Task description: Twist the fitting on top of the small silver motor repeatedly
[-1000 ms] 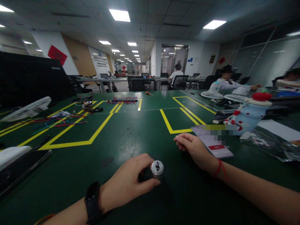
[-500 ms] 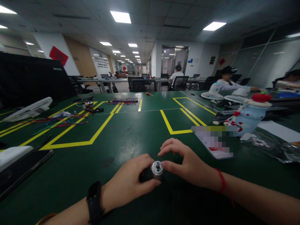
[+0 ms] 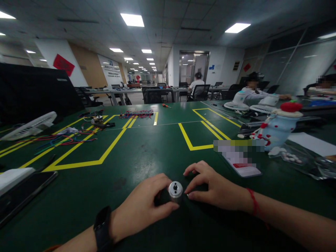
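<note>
A small silver cylindrical motor (image 3: 175, 189) stands upright on the green table, its round end face up, with a dark centre and two small holes. My left hand (image 3: 149, 201) grips its side between thumb and fingers. Just right of the motor, apart from it, is my right hand (image 3: 210, 189). The thumb and index finger there come together at the tips, the other fingers loosely curled. A tiny bright spot shows at those tips, too small to name.
Yellow tape outlines (image 3: 102, 161) mark the green table. Coloured wires (image 3: 69, 137), a white fan (image 3: 30, 126) and a phone (image 3: 28, 196) lie left. A red screwdriver (image 3: 165, 105) lies far ahead. At right are a blurred card (image 3: 240, 162), a blue bottle (image 3: 282, 129) and plastic bags. People sit beyond.
My right hand has drawn back to the right from the motor's top, its thumb and index finger closing. The small raised piece at the motor's centre no longer shows. My left hand keeps its grip.
</note>
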### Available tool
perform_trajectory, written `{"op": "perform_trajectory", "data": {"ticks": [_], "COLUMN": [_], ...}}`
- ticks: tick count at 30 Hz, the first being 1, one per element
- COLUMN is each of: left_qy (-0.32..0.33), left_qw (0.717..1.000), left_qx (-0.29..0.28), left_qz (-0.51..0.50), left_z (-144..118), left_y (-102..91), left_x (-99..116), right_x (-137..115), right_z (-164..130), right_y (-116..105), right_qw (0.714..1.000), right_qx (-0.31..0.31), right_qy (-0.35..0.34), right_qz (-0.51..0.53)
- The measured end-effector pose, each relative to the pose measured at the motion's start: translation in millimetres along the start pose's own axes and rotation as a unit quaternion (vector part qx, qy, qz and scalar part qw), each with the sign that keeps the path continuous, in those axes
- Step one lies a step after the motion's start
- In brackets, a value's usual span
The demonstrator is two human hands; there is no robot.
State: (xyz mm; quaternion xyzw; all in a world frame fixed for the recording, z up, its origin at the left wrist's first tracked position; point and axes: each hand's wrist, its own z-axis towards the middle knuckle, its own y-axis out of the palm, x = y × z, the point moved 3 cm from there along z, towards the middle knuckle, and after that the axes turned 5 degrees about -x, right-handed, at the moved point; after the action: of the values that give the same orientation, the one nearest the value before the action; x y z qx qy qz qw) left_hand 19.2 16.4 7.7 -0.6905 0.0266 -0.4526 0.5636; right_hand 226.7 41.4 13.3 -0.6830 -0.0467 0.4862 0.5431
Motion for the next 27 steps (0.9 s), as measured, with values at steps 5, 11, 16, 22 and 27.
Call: {"op": "perform_trajectory", "data": {"ticks": [5,11,16,22,27], "left_qy": [-0.003,0.006,0.007,-0.003,-0.006], "left_qw": [1.000,1.000,1.000,1.000,1.000], "left_qx": [-0.003,0.001,0.001,0.008,0.009], "left_qz": [0.003,-0.004,-0.011,-0.012,-0.007], "left_z": [0,0,0,0,-2], "left_y": [1.4,0.4,-0.1,0.1,-1.0], "left_x": [-1,0,0,-2,-1], "right_x": [-2,-5,3,60,54], "right_z": [-2,-4,-1,7,9], "right_y": [2,4,-7,-20,-19], "right_qw": [1.000,0.999,0.993,0.909,0.930], "right_qx": [-0.006,0.010,0.062,0.246,0.204], "right_qy": [-0.009,-0.031,-0.011,0.145,0.140], "right_qz": [-0.015,-0.014,0.098,0.303,0.272]}}
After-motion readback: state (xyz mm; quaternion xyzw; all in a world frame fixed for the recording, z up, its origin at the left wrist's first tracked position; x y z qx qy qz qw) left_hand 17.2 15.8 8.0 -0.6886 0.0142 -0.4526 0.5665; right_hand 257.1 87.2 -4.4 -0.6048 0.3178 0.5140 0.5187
